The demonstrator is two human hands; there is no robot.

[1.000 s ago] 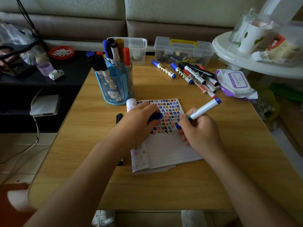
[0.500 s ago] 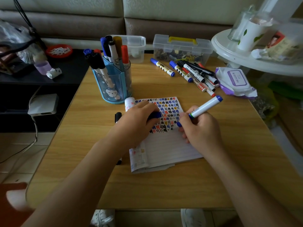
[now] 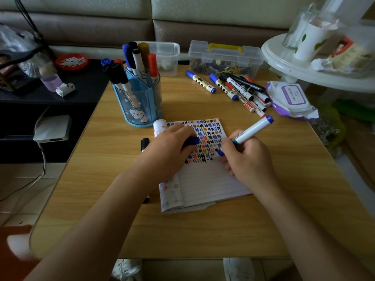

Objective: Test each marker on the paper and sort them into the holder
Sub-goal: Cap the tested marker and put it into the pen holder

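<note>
The marker (image 3: 251, 129) is pinched low on its barrel by the right hand (image 3: 247, 157), tip on the paper (image 3: 209, 179). A blue cap (image 3: 191, 141) is gripped in the left hand (image 3: 168, 151). Light, stiff, smooth plastic is judged; a mid-barrel hold is advised.

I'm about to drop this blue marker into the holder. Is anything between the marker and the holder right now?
The left hand, holding the blue cap on the lined paper, lies between the white blue-tipped marker in the right hand and the blue plastic holder. Lifting over should clear it.
</note>
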